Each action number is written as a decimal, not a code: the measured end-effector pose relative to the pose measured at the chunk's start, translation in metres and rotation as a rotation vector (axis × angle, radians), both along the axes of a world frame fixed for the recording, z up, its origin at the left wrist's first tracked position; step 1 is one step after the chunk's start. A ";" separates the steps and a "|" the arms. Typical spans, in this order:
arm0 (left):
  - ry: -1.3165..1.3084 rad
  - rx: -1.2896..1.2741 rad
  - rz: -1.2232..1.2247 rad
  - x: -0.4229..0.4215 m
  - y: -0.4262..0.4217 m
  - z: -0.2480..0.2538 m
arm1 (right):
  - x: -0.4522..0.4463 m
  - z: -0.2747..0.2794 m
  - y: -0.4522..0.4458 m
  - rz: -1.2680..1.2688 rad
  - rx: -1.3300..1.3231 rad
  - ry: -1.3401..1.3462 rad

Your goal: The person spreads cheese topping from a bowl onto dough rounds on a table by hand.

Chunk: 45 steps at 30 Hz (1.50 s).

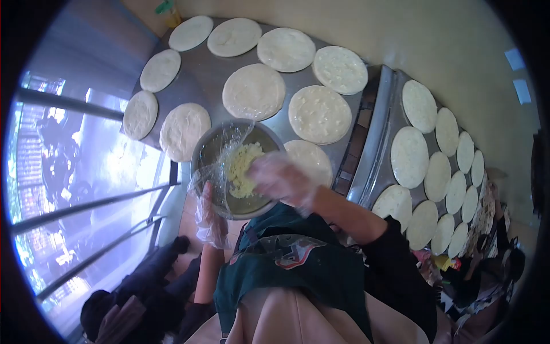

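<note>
My left hand, in a clear plastic glove, holds the near left rim of a round metal bowl. A loose sheet of clear plastic wrap lies over the bowl's left part. Inside the bowl is a heap of pale yellow crumbly filling that looks like grated cheese. My right hand, gloved too, is over the right side of the bowl beside the heap. Motion smears its fingers, so I cannot make out what they hold. Just beyond the bowl lies a flat dough round.
Several dough rounds lie on the metal table ahead. A second metal table on the right bears more rounds, some with pale bits on top. Metal rails and a bright window are at left. Other people stand at the far right.
</note>
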State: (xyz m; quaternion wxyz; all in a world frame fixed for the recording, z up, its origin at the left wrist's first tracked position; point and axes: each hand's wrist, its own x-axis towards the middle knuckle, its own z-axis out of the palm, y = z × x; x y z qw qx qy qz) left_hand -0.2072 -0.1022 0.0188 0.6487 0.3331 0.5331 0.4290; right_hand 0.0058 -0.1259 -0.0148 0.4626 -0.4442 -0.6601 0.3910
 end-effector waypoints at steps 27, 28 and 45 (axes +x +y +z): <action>-0.138 -0.140 -0.095 0.021 -0.002 0.019 | -0.008 0.052 0.001 0.326 -0.892 0.568; -0.140 -0.139 -0.091 0.023 0.000 0.020 | -0.003 0.058 0.001 0.240 -0.987 0.767; -0.208 -0.190 0.079 0.008 0.015 0.016 | 0.173 -0.064 0.113 -0.291 -0.719 0.128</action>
